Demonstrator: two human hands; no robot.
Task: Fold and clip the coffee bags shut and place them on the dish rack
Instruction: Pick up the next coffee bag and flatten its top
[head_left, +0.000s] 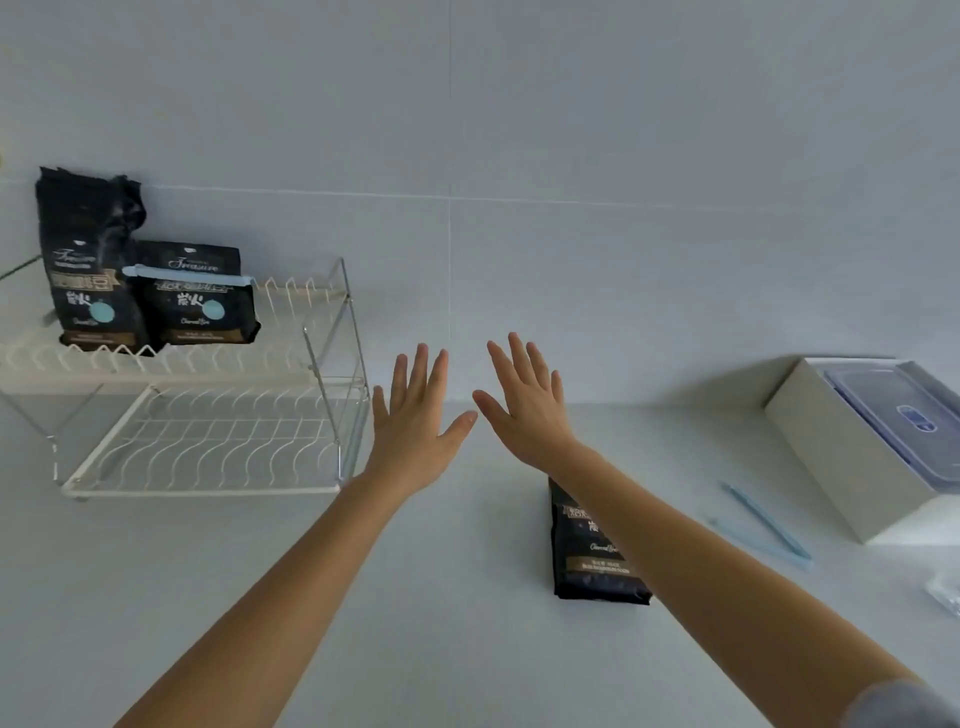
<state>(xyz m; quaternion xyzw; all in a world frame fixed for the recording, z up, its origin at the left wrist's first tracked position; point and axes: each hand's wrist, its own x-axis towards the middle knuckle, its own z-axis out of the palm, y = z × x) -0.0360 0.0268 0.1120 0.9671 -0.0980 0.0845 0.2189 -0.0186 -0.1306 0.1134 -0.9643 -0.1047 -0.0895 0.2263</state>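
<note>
Two coffee bags (88, 270) (202, 306) stand on the dish rack (234, 364), a lidded tub (904, 415) in the box (831, 447); both hands (415, 421) (524, 410) spread, empty.

Three coffee bags (93, 270) (202, 306) (587, 561), two blue clips (187, 275) (763, 519), one dish rack (202, 489), two hands (415, 421) (530, 410).

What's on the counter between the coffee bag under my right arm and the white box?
In the head view, two light blue clip bars lie there, touching neither.
</note>
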